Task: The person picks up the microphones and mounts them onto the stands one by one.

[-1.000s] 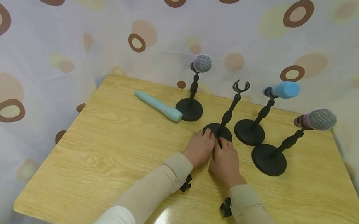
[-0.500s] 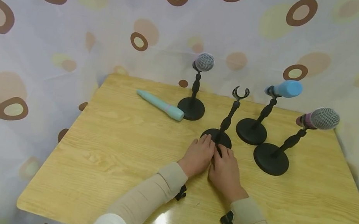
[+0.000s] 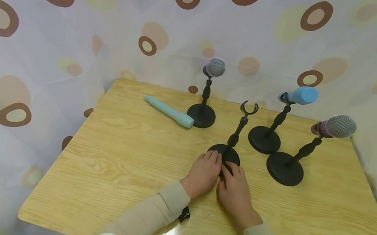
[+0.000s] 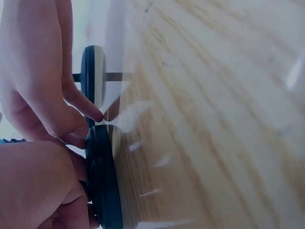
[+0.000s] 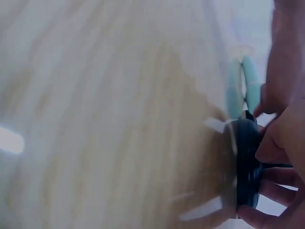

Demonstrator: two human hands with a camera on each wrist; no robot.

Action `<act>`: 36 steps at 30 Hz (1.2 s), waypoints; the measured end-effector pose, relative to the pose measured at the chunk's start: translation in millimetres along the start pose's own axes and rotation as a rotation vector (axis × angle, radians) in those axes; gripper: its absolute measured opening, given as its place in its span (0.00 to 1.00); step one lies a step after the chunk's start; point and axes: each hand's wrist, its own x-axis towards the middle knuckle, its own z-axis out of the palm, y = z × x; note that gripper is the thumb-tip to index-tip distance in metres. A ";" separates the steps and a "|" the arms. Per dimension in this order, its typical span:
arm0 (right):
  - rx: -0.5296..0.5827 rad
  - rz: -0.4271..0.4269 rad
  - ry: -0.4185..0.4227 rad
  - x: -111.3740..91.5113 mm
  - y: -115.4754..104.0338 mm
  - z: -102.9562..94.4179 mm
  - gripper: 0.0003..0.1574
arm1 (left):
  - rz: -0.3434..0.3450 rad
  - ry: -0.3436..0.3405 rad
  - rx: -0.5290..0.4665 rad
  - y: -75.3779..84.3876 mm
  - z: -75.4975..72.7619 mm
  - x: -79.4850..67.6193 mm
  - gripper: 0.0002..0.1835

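Note:
In the head view, both hands are at the near rim of the black round base of a microphone stand (image 3: 233, 140), whose upright ends in an unfilled fork-shaped clip (image 3: 249, 110). My left hand (image 3: 201, 176) grips the near left of that base, fingers curled over its edge. Beside it my right hand (image 3: 236, 197) holds the near right part. The left wrist view shows the base (image 4: 102, 181) edge-on between fingers, close over the tabletop. Thumb and fingers of the right hand pinch the base (image 5: 247, 167) in the right wrist view.
A teal microphone (image 3: 169, 111) lies on the wooden table (image 3: 99, 169), left of a stand bearing a silver-headed microphone (image 3: 215, 67). To the right, two stands hold a blue microphone (image 3: 303, 95) and a purple one with a mesh head (image 3: 339, 126). A patterned curtain (image 3: 110, 47) hangs behind.
Both hands have drawn the stand with the unfilled clip toward the near side of the table, away from the row. The other stands and the teal microphone stay put.

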 end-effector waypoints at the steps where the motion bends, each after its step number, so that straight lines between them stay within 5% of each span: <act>1: 0.026 0.017 -0.015 -0.6 0.2 -0.9 0.25 | 0.003 0.007 0.004 0.2 0.2 -1.7 0.21; 11: 0.208 0.213 -0.116 16.3 16.6 -7.6 0.32 | 0.051 0.035 0.050 5.4 3.3 -6.0 0.18; 16: 0.166 0.145 -0.170 25.0 19.5 1.7 0.37 | 0.078 -0.023 0.019 3.7 2.3 -5.8 0.22; 23: 0.106 0.076 -0.157 20.9 11.2 1.9 0.41 | 0.031 0.035 -0.056 -3.4 -2.8 -8.2 0.20; 36: 0.101 0.061 -0.160 14.2 9.2 5.7 0.41 | 0.058 0.030 -0.092 -5.2 4.8 -17.6 0.22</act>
